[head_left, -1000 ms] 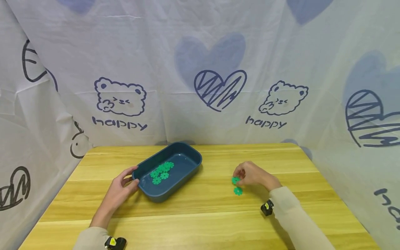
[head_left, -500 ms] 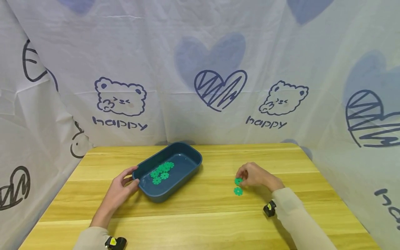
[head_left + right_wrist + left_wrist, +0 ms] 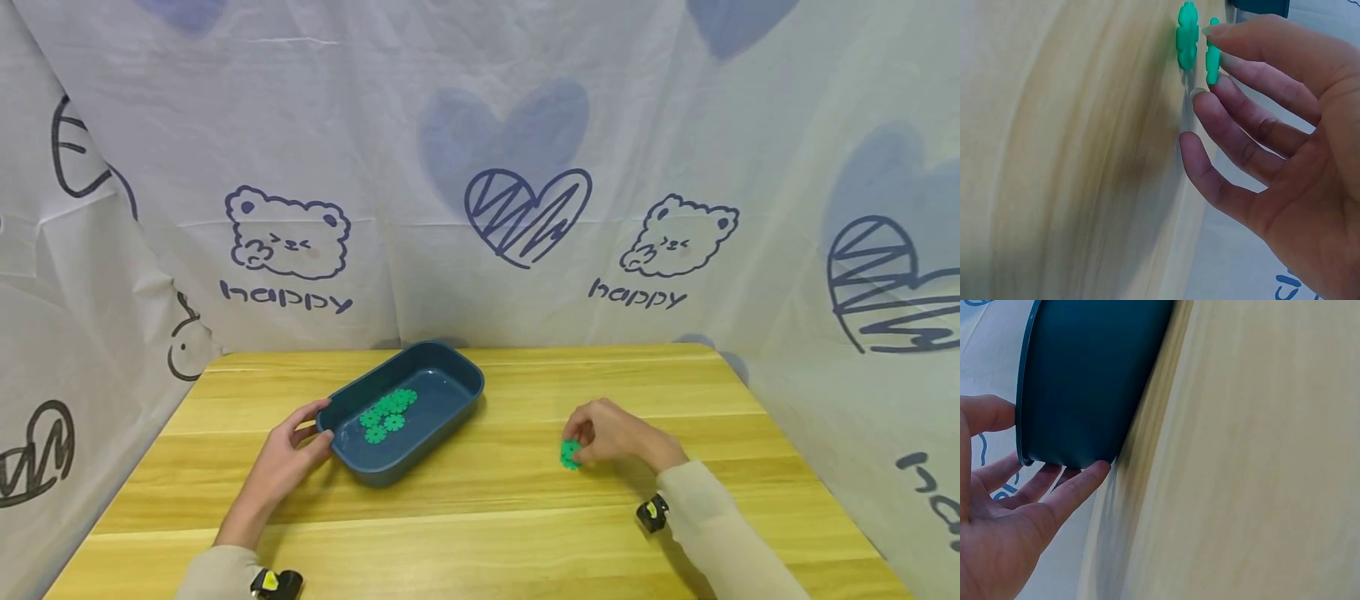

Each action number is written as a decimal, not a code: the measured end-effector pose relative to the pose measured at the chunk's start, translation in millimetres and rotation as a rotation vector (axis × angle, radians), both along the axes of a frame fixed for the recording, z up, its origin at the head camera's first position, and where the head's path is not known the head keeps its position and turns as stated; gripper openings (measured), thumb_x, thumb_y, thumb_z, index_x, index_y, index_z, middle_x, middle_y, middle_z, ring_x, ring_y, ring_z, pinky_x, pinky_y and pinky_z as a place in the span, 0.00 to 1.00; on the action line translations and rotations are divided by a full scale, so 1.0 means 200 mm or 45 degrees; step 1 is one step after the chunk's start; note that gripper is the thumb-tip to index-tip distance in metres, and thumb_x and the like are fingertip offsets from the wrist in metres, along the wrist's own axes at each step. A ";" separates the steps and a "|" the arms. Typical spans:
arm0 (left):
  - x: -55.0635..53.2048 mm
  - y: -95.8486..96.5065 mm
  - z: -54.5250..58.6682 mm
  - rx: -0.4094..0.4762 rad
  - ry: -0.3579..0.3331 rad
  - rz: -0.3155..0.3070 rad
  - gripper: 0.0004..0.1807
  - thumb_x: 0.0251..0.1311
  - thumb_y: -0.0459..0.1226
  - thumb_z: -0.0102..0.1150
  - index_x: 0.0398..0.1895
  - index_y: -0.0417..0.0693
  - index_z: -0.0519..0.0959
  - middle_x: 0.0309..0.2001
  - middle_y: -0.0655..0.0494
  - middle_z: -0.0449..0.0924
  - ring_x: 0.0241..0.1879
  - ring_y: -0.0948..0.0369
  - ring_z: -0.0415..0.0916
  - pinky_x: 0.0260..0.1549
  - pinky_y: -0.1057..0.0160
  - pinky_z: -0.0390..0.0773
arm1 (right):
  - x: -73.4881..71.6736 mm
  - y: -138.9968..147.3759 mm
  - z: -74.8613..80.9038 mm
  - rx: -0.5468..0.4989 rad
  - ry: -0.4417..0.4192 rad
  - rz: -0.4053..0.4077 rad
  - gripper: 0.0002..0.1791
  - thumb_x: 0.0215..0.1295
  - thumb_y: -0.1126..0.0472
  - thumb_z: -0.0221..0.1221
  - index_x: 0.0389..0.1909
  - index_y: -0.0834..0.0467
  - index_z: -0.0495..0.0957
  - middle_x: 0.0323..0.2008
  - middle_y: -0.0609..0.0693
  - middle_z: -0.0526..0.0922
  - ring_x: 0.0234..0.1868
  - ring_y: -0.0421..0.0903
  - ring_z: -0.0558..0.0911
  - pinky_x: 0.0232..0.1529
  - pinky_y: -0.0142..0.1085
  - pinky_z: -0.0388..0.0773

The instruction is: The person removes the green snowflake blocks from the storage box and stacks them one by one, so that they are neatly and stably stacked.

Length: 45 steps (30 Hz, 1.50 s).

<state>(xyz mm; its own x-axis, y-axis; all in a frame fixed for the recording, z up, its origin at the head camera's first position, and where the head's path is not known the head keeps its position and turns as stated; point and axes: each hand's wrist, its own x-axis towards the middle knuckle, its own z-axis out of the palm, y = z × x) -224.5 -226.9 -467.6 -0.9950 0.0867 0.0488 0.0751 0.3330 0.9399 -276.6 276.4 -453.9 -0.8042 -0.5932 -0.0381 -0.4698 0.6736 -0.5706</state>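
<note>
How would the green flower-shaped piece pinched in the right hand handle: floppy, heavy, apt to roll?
Probably stiff: the green piece looks straight in the pinch of the right hand. Likely light, being small and thin. Its flat shape and notched rim should discourage rolling.

Wood-grain table (image 3: 487,550); white cloth (image 3: 382,108) behind; printed bears (image 3: 291,243), blue hearts (image 3: 525,212), "happy" lettering (image 3: 286,297)

By the far edge of the table (image 3: 465,542), itself smooth wood grain with a soft sheen, the blue bin (image 3: 435,402) looks to me like smooth plastic, faintly glossy inside, the green discs (image 3: 385,407) in it like plastic, and the hanging (image 3: 420,167) behind like creased, matt cloth.
</note>
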 end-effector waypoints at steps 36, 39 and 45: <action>0.00 0.00 0.00 0.019 -0.011 -0.009 0.31 0.75 0.34 0.55 0.78 0.40 0.60 0.77 0.34 0.57 0.72 0.35 0.64 0.48 0.75 0.82 | 0.04 -0.01 -0.02 0.006 0.075 0.066 0.10 0.53 0.64 0.76 0.36 0.57 0.87 0.34 0.47 0.87 0.32 0.38 0.80 0.34 0.27 0.80; 0.00 0.00 0.00 0.017 -0.012 -0.007 0.31 0.75 0.34 0.55 0.78 0.40 0.60 0.76 0.34 0.57 0.72 0.35 0.64 0.48 0.75 0.82 | 0.04 -0.01 -0.02 0.002 0.077 0.059 0.10 0.53 0.63 0.76 0.36 0.57 0.87 0.33 0.47 0.87 0.32 0.37 0.80 0.34 0.27 0.80; 0.00 0.00 0.00 0.008 -0.010 -0.004 0.31 0.75 0.35 0.55 0.78 0.41 0.61 0.77 0.34 0.57 0.72 0.36 0.64 0.49 0.75 0.82 | 0.05 -0.02 -0.02 0.016 0.073 0.031 0.09 0.55 0.62 0.75 0.36 0.56 0.87 0.33 0.47 0.86 0.31 0.36 0.79 0.34 0.27 0.80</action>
<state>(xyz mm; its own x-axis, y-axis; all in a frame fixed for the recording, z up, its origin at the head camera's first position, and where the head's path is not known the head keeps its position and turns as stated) -224.2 -226.9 -467.4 -0.9951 0.0898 0.0418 0.0690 0.3265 0.9427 -267.4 272.9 -457.3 -0.7908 -0.6121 0.0004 -0.5177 0.6685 -0.5340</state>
